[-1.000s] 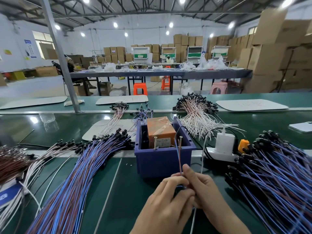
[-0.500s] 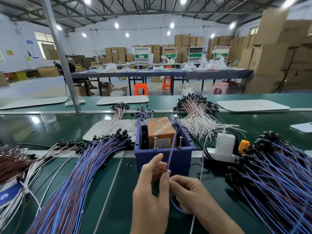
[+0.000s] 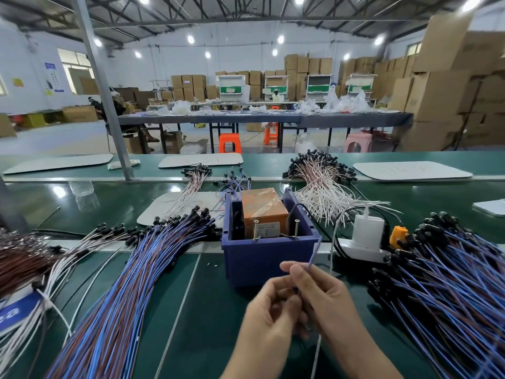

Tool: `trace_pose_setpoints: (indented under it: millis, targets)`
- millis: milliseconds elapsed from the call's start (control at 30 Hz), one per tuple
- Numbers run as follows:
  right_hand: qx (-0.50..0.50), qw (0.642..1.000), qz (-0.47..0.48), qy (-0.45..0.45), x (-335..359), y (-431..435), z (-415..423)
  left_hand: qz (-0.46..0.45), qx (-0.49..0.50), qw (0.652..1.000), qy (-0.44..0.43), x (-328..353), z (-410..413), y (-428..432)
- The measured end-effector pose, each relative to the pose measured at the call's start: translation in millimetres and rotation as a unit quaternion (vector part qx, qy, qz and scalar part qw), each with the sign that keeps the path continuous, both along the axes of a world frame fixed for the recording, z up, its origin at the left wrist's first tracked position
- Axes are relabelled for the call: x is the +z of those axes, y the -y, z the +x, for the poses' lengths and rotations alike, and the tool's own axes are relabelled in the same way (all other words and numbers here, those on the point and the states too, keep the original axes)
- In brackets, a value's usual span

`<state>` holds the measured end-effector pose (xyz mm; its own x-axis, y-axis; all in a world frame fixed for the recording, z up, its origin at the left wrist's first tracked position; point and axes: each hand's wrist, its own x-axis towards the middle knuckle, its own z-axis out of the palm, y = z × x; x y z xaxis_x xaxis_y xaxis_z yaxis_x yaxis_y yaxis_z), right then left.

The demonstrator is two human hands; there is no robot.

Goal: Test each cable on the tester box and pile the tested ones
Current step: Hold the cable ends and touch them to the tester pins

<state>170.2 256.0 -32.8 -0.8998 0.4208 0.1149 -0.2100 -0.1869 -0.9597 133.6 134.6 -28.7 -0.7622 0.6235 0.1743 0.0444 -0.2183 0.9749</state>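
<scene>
A blue tester box (image 3: 262,258) stands at the table's middle, holding an orange unit (image 3: 263,212) with two upright screws at its front rim. Just in front of it my right hand (image 3: 319,299) pinches a thin blue cable (image 3: 313,254) whose free end points up beside the box's right corner. My left hand (image 3: 269,321) has its fingers curled against the same cable lower down, where the wire is hidden between my hands. A big pile of blue and brown cables (image 3: 131,274) fans out on the left. Another such pile (image 3: 442,274) lies on the right.
A white charger on a power strip (image 3: 367,236) with an orange plug (image 3: 395,233) sits right of the box. Bundles of white cables (image 3: 319,184) lie behind it, brown and white ones (image 3: 24,258) at far left. A steel post (image 3: 109,105) rises at back left.
The cable end was against the box's screws; it has now come off them, swung right and sits lower beside the box's corner. My left hand dropped back down against my right.
</scene>
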Motion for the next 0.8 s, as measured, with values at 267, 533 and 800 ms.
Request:
trace_pose_setpoints:
  millis: [267,533,800]
  targets:
    - [0.035,0.998,0.041,-0.013,-3,5,-2,0.005,0.05,0.997,0.055,0,-2,-2]
    - [0.008,1.0,0.013,0.008,-4,6,-3,0.016,0.074,0.994,0.075,-3,-1,-6]
    - [-0.098,0.995,0.015,-0.026,-1,2,-2,0.005,0.222,0.969,-0.11,-1,-20,7]
